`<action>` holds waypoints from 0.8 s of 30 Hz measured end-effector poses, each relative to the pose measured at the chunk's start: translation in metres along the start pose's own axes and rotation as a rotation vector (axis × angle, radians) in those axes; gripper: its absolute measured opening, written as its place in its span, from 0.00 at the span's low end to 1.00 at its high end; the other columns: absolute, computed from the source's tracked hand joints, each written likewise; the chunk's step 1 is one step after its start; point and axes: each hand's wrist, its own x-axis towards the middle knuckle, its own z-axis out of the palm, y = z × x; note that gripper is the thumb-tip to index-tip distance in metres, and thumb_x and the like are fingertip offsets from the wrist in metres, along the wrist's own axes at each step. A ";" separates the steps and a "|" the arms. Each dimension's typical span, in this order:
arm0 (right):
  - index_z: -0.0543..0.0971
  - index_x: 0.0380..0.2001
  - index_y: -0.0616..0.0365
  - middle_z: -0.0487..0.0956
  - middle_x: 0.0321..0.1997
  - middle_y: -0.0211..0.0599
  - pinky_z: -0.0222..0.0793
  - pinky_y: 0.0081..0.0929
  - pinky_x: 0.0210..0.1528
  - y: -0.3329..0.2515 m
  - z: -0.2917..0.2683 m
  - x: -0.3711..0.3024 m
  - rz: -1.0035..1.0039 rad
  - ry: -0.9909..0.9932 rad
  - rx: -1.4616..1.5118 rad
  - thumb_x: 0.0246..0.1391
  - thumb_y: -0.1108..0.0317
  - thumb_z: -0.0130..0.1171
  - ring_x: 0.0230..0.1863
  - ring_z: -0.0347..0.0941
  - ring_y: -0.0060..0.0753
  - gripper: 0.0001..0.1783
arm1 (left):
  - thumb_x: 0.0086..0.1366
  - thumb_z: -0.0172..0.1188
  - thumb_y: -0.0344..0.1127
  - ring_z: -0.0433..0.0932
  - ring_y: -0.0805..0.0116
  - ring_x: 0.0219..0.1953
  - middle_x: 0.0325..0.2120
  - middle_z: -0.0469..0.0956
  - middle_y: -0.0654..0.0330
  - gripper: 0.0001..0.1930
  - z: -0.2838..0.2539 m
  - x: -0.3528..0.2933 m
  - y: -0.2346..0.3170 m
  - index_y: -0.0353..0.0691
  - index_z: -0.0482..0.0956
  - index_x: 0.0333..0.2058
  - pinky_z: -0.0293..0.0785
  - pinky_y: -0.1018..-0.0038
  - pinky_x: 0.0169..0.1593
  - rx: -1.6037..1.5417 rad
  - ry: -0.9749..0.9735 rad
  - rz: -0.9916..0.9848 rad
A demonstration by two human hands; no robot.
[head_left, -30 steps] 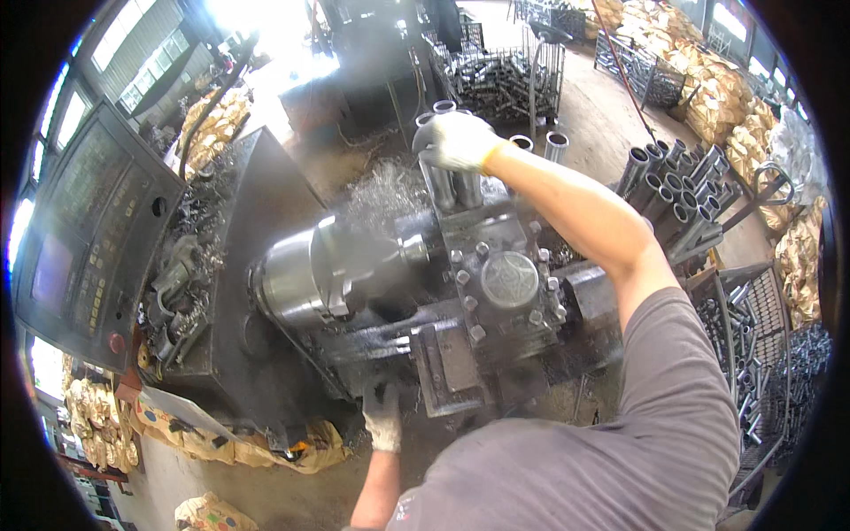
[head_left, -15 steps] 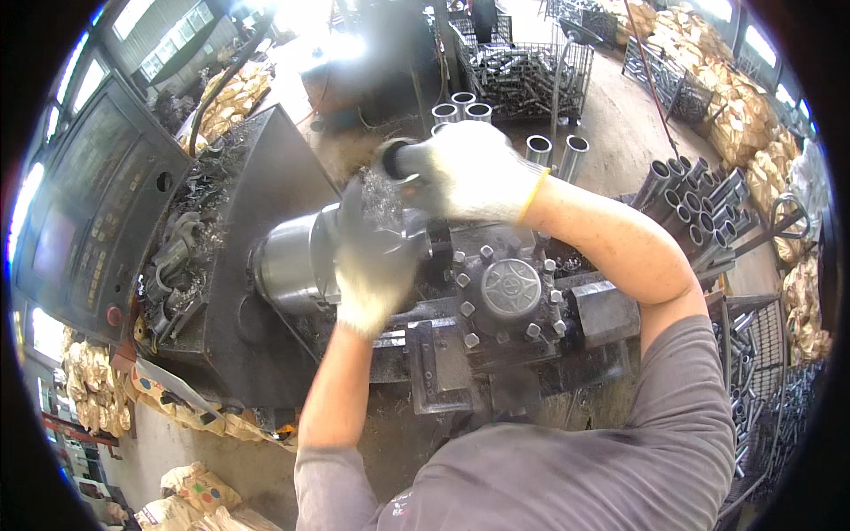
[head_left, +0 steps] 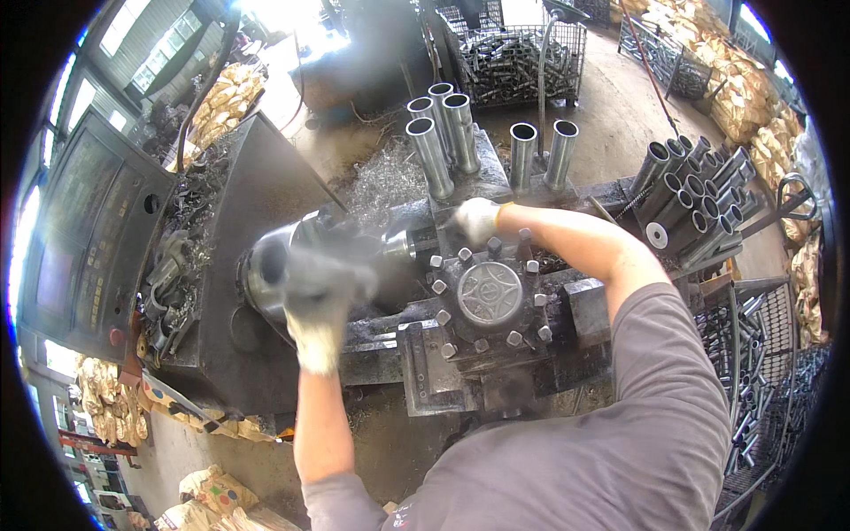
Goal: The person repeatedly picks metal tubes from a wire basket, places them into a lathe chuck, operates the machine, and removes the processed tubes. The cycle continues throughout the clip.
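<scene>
My left hand [head_left: 320, 305], in a white glove with a dark palm and fingers, is smeared by motion beside the steel chuck [head_left: 266, 270] of a lathe. Its fingers cannot be made out, nor whether anything is in them. My right hand [head_left: 479, 221], also gloved, reaches behind the square tool post [head_left: 490, 295] ringed with bolts. It looks curled; what it grips, if anything, is hidden. A shiny round steel piece [head_left: 400, 245] lies between the two hands. Just beyond my right hand, several steel tubes [head_left: 430, 159] stand upright on the machine, with two more tubes [head_left: 560, 155] to their right.
Many tubes [head_left: 699, 199] lean stacked at right. A control panel [head_left: 97, 234] stands at left, near metal shavings and scrap [head_left: 173, 257]. Wire baskets of metal parts [head_left: 522, 66] are at the back, another basket [head_left: 753, 380] at right. Brown sacks [head_left: 717, 80] line the far right.
My right hand has moved down from above the chuck area to behind the tool post; the dark-ended tube seen in it no longer shows there. My left hand has moved slightly left and down.
</scene>
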 end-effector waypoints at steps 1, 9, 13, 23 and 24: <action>0.87 0.49 0.54 0.89 0.43 0.49 0.82 0.48 0.48 -0.006 -0.004 -0.013 -0.034 -0.035 -0.056 0.47 0.61 0.68 0.45 0.87 0.56 0.24 | 0.64 0.71 0.25 0.85 0.73 0.35 0.30 0.87 0.63 0.02 -0.006 -0.029 0.011 0.38 0.87 0.35 0.82 0.73 0.44 -0.129 -0.094 0.011; 0.90 0.45 0.62 0.89 0.48 0.45 0.88 0.38 0.43 -0.043 -0.106 -0.035 0.145 -0.297 0.128 0.50 0.59 0.76 0.43 0.88 0.41 0.22 | 0.59 0.77 0.33 0.88 0.60 0.48 0.46 0.88 0.52 0.23 0.051 -0.200 -0.072 0.38 0.82 0.53 0.84 0.66 0.52 0.314 -0.197 -0.188; 0.90 0.40 0.61 0.89 0.34 0.42 0.87 0.34 0.34 -0.109 -0.100 0.024 -0.094 -0.119 0.370 0.42 0.48 0.79 0.35 0.87 0.38 0.29 | 0.61 0.74 0.31 0.86 0.54 0.54 0.53 0.84 0.45 0.29 0.042 -0.192 -0.074 0.34 0.77 0.60 0.83 0.63 0.56 0.294 -0.380 -0.187; 0.87 0.50 0.55 0.88 0.44 0.38 0.81 0.36 0.44 -0.120 -0.082 0.073 -0.094 -0.385 0.315 0.47 0.49 0.82 0.39 0.84 0.35 0.31 | 0.65 0.65 0.41 0.66 0.32 0.72 0.66 0.71 0.35 0.37 -0.100 -0.010 -0.092 0.31 0.67 0.69 0.57 0.42 0.77 1.056 0.173 0.358; 0.88 0.47 0.55 0.89 0.40 0.38 0.80 0.34 0.43 -0.130 -0.085 0.069 -0.082 -0.296 0.073 0.46 0.46 0.82 0.37 0.83 0.33 0.31 | 0.66 0.64 0.44 0.64 0.31 0.72 0.66 0.70 0.35 0.36 -0.105 0.000 -0.111 0.32 0.68 0.69 0.54 0.39 0.77 1.117 0.162 0.389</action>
